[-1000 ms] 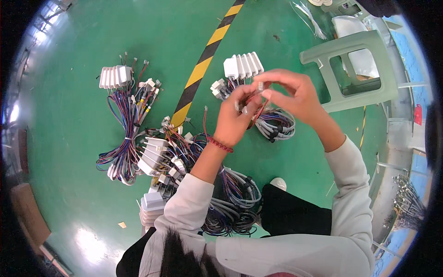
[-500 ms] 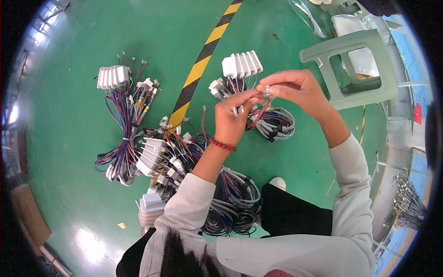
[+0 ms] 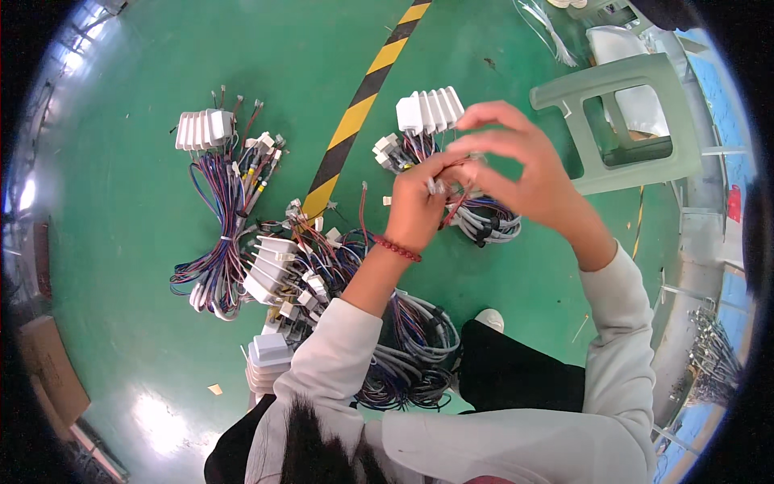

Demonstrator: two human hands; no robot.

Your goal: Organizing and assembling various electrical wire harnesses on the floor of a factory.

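My left hand (image 3: 419,198), with a red bead bracelet at the wrist, is closed on thin reddish wires (image 3: 456,208). A small clear connector (image 3: 436,186) shows at its fingers. Just right of it, my right hand (image 3: 528,165) is raised with thumb and fingers apart, somewhat blurred by motion; I see nothing gripped in it. Beneath both hands a wire harness lies on the floor, with a ribbed white housing (image 3: 430,110), white plugs (image 3: 389,151) and a coil of grey cable (image 3: 493,222). My hands hide its middle.
Another tied harness (image 3: 219,198) with a white housing (image 3: 204,131) lies at the left. More harnesses (image 3: 407,347) and white housings (image 3: 272,270) pile up by my left forearm. A pale green stool (image 3: 556,97) stands at the right. Striped tape (image 3: 355,113) crosses the green floor.
My right thumb and fingers have spread from their pinch on the small clear connector by my left fingers. The left hand still holds the wires.
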